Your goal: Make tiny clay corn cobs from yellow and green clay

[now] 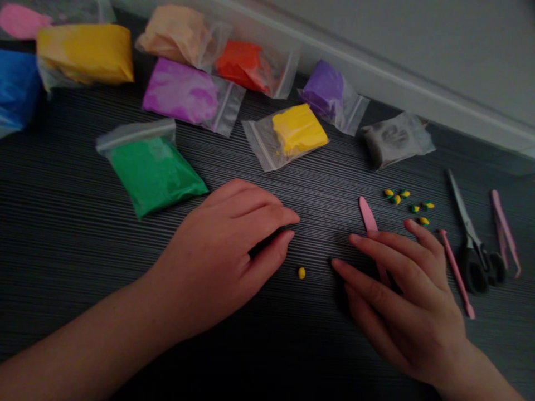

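My left hand (228, 245) rests palm down on the dark striped table (62, 234), fingers stretched out and close together, holding nothing that I can see. My right hand (401, 289) lies flat with fingers spread, its fingers resting over the lower part of a pink modelling tool (368, 214). A tiny yellow clay ball (301, 273) sits on the table between the two hands. Several small yellow-and-green clay pieces (403, 201) lie just beyond my right fingertips.
Zip bags of clay lie along the back: green (152, 170), yellow (298, 131), magenta (181, 92), orange-red (246, 65), purple (324, 89), grey (393, 139), peach (175, 33), large yellow (86, 53), blue (14, 86). Scissors (470, 239), pink tweezers (505, 228) and a pink stick tool (455, 273) lie right.
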Action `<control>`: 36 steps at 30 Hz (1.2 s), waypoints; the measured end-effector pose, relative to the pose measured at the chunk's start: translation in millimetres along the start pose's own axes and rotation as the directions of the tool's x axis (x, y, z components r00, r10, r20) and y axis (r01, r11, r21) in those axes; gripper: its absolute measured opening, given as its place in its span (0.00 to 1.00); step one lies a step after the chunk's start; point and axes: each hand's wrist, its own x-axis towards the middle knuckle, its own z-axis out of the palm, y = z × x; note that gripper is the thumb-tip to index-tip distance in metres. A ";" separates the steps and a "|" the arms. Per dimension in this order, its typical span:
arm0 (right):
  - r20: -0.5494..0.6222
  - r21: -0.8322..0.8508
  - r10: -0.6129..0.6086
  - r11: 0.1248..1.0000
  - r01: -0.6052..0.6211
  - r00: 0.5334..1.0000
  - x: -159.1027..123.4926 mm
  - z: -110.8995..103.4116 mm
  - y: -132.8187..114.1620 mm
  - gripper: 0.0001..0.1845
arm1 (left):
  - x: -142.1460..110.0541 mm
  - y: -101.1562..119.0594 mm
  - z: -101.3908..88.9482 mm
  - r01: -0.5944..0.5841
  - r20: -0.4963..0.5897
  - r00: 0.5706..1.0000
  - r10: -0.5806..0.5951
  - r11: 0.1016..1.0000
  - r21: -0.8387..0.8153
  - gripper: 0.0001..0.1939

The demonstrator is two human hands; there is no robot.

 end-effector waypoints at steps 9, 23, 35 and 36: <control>-0.021 0.018 0.010 1.000 -0.009 1.000 -0.7 -0.4 2.9 0.19 | 0.3 1.5 -1.1 0.004 0.004 1.000 -0.004 1.000 -0.008 0.09; -0.049 0.030 0.083 0.996 -0.082 0.995 2.6 0.6 1.1 0.15 | 0.7 1.3 -1.0 -0.008 -0.004 1.000 0.008 1.000 0.004 0.08; -0.047 0.036 0.052 0.998 -0.050 0.998 1.3 -0.7 0.4 0.16 | 0.3 1.3 -0.6 -0.009 -0.007 1.000 0.009 1.000 0.005 0.09; -0.043 0.029 0.055 0.998 -0.054 0.998 1.7 -0.8 0.2 0.15 | 0.4 1.2 -0.4 -0.009 -0.008 1.000 0.009 1.000 0.006 0.09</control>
